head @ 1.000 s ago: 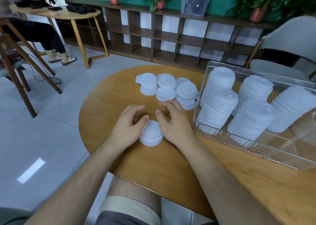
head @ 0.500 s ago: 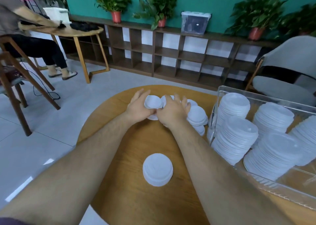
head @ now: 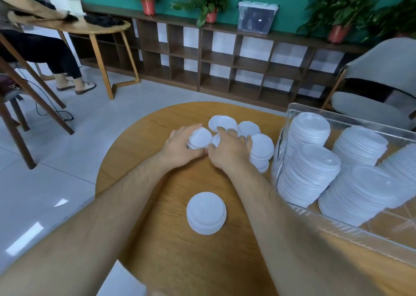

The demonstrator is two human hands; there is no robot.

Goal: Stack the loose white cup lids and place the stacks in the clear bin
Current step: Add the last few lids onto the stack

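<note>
Both bare arms are stretched forward and brought together at the hands, the left forearm (head: 94, 214) coming from the lower left and the right forearm (head: 267, 203) from the lower right. The left hand (head: 180, 148) is turned partly on its side. Its fingers (head: 180, 130) are curled round the far edge of a small lid stack (head: 200, 138), and the thumb is laid along the near side. The right hand (head: 229, 152) is held palm down, close against the left one. Its fingers (head: 234, 134) are spread and bent downward; whether anything is gripped under them cannot be told.
</note>
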